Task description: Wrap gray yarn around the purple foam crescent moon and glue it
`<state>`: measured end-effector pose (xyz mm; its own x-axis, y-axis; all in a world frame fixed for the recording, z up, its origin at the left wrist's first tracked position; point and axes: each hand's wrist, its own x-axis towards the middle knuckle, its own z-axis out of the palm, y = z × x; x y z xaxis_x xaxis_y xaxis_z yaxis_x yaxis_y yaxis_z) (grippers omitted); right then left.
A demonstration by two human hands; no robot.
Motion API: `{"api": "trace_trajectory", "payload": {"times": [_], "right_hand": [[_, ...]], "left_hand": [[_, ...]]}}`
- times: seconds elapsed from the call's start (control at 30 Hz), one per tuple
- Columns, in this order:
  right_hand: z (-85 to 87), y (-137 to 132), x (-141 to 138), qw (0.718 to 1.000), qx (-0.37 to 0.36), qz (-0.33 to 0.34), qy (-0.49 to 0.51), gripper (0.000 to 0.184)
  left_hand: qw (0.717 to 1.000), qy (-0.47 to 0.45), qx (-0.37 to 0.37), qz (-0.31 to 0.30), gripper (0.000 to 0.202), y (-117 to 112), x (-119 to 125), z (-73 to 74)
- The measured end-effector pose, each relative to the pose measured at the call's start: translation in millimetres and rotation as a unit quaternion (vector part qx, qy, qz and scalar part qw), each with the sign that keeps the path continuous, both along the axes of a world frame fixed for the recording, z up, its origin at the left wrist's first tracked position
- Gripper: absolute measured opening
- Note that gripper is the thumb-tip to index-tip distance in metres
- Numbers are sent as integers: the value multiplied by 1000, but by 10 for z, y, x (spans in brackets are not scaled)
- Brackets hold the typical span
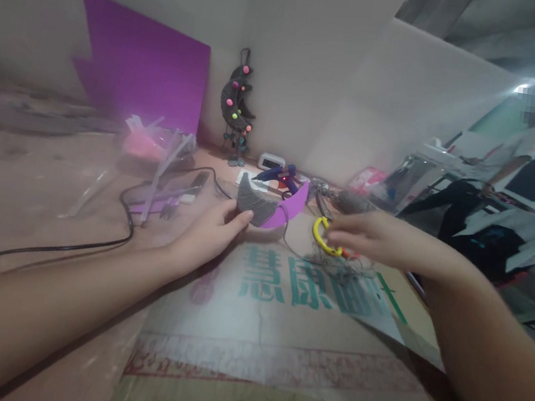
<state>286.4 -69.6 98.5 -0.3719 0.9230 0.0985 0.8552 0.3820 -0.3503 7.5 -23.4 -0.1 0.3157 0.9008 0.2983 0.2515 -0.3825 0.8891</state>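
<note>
My left hand (pixel 217 230) grips a crescent moon shape (pixel 290 210) at its left part, thumb on the front. Grey yarn (pixel 255 202) is wound over the crescent's left half; the right half is bare purple. From the winding a loose strand runs down and right toward a tangle of yarn (pixel 351 271). My right hand (pixel 362 233) is held over a tool with curved yellow handles (pixel 320 237). Its fingers are blurred, so whether they hold anything is unclear.
Behind the crescent lie a blue glue gun (pixel 287 178) and a small white clock (pixel 271 161). A decorated grey moon hanging (pixel 236 101) and a purple sheet (pixel 151 67) are at the wall. A black cable (pixel 69 245) crosses the left side. Another person (pixel 465 200) is at right.
</note>
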Motion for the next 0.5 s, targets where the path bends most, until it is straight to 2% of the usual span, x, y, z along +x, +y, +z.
{"api": "trace_trajectory", "payload": {"times": [0.03, 0.1, 0.2, 0.33, 0.5], "right_hand": [[-40, 123, 18, 999, 17, -21, -27, 28], [-161, 354, 60, 992, 94, -82, -13, 26], [-377, 583, 121, 987, 84, -126, 54, 29], [-551, 691, 156, 985, 80, -121, 96, 40], [-598, 889, 79, 991, 88, -87, 56, 52]], "left_hand": [[1000, 1, 2, 0, 29, -2, 0, 1], [1000, 1, -4, -11, 29, -6, 3, -1], [999, -3, -19, -33, 28, -4, 9, -15], [999, 1, -9, -45, 27, 5, 11, -45], [998, 3, 0, -55, 27, 12, 16, -67]]}}
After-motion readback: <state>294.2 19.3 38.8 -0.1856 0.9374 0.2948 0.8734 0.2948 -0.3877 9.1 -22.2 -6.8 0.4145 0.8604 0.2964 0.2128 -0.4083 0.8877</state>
